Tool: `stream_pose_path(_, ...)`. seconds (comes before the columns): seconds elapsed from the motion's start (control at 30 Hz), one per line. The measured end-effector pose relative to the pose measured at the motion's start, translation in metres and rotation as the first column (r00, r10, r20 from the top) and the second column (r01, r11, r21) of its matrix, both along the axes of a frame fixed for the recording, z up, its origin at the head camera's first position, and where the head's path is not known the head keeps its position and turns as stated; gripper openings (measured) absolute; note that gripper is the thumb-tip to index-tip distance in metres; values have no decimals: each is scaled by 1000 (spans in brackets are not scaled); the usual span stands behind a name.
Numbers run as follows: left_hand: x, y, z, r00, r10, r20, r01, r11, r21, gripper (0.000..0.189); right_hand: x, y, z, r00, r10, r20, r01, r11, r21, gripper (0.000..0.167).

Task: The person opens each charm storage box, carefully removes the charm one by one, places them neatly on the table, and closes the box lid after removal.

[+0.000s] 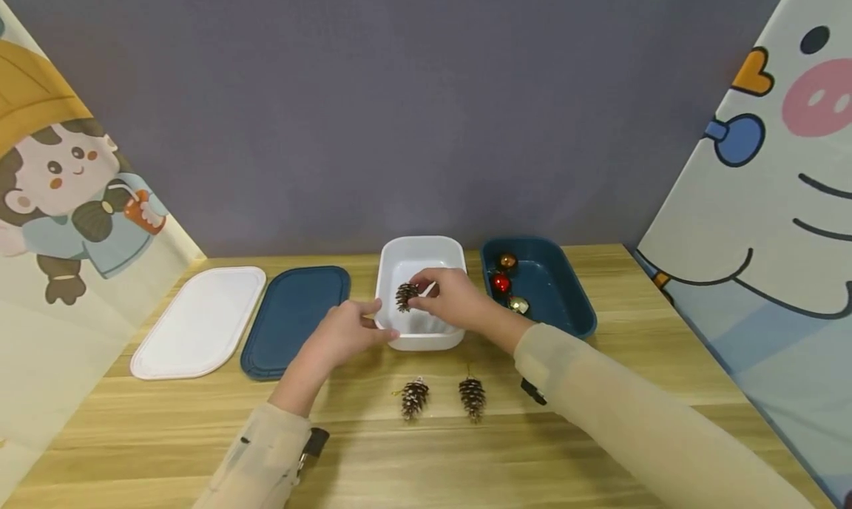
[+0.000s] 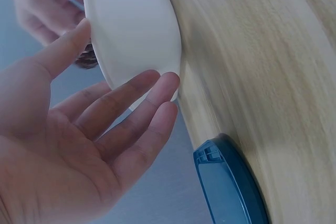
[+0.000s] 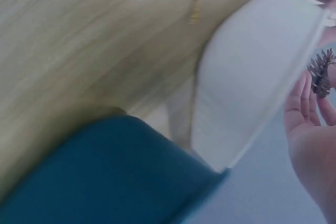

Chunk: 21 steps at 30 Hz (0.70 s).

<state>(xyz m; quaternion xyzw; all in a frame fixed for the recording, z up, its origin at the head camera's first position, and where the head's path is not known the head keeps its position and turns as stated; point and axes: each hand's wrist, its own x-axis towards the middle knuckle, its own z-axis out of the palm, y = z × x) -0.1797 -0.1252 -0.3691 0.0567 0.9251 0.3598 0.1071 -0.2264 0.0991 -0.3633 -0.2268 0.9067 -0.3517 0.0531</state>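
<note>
Over the white box (image 1: 426, 340), my right hand (image 1: 452, 296) pinches a brown pine cone (image 1: 404, 296) between thumb and fingers. The right wrist view shows the same pine cone (image 3: 321, 72) at the fingertips, above the rim. My left hand (image 1: 347, 331) is at the box's left front corner, its thumb at the rim and its fairly straight, spread fingers (image 2: 144, 98) against the outer wall. Two more pine cones, a left one (image 1: 414, 399) and a right one (image 1: 472, 398), lie on the table in front of the box.
Right of the white box stands a dark blue box (image 1: 580, 302) with an orange ball (image 1: 508, 262), a red ball (image 1: 501, 282) and a gold ball (image 1: 518, 305). Leftward on the wooden table (image 1: 373, 464) lie a blue lid (image 1: 296, 317) and a white lid (image 1: 200, 322). A grey wall (image 1: 426, 109) rises behind.
</note>
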Motion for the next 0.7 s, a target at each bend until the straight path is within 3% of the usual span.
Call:
stream_pose_path(0.2,0,-1,-1,1000,3,6,-3,1000,18,79,21,10,22,999,37,7,-37,998,-55,37)
stream_pose_path(0.4,1,0,0,1000,3,13,-3,1000,20,81,46,34,37,1000,-11,0,11,994,-108,38)
stream_pose_path(0.7,1,-1,2,1000,1,30,-2,1000,23,82,77,69,35,991,-101,-93,79,974,-214,40)
